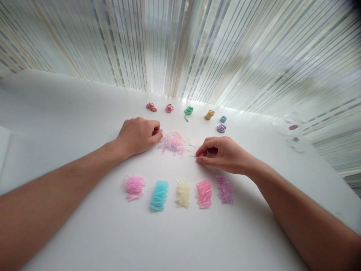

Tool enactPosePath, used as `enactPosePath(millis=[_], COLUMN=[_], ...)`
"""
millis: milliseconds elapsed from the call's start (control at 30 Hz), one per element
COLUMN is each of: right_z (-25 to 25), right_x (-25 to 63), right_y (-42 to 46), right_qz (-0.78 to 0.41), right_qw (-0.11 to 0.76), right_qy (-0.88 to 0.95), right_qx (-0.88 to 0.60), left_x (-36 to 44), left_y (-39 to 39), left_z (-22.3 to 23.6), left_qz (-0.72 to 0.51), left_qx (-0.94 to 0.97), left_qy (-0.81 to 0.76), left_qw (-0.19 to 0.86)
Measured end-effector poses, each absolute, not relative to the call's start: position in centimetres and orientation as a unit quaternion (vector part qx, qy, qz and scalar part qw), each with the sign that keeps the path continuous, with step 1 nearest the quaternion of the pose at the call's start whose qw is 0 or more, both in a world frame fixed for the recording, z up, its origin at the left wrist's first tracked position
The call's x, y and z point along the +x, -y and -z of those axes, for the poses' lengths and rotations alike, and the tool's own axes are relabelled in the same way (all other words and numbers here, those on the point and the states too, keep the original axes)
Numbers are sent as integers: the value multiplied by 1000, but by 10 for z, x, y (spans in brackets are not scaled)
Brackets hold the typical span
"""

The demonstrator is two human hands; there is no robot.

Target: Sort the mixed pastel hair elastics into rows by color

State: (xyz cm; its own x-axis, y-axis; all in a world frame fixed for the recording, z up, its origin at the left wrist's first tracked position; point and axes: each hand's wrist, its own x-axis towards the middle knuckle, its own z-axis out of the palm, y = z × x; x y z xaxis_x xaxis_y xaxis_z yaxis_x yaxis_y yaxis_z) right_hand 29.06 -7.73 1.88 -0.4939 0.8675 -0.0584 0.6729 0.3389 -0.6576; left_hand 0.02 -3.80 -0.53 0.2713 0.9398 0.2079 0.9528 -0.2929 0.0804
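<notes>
A loose pile of pale pink and lilac small elastic bands (172, 143) lies on the white table between my hands. At its left edge, my left hand (141, 133) is closed, thumb and forefinger pressed together; whatever they hold is too small to make out. To the right of the pile, my right hand (221, 152) pinches near the tabletop, with a thin pale elastic band (193, 156) at its fingertips. Closer to me is a row of sorted band heaps: light pink (134, 186), blue (159, 195), cream (183, 194), bright pink (204, 194) and purple (225, 190).
Along the far side of the white table (169, 241) sit small coils in red (151, 107), pink (169, 108), green (188, 111), gold (209, 114), blue (223, 119) and purple (221, 128). Clear plastic pieces (295, 143) lie at the right. A striped string curtain (175, 49) hangs behind.
</notes>
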Motion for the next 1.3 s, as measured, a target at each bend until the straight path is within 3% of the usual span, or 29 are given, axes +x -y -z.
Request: enactPosePath(millis=[333, 567, 1300], right_z=[-18, -41, -49], right_x=[286, 279, 264], right_y=[82, 99, 121], right_qz=[-300, -350, -365], right_qw=[146, 159, 67], right_qy=[822, 821, 875], right_qx=[-461, -421, -311], left_x=[0, 1, 1], left_y=[37, 38, 38], left_z=[5, 4, 4], left_qz=[111, 111, 108], left_qx=[-795, -795, -792], left_qy=[595, 596, 600], left_qw=[24, 23, 17])
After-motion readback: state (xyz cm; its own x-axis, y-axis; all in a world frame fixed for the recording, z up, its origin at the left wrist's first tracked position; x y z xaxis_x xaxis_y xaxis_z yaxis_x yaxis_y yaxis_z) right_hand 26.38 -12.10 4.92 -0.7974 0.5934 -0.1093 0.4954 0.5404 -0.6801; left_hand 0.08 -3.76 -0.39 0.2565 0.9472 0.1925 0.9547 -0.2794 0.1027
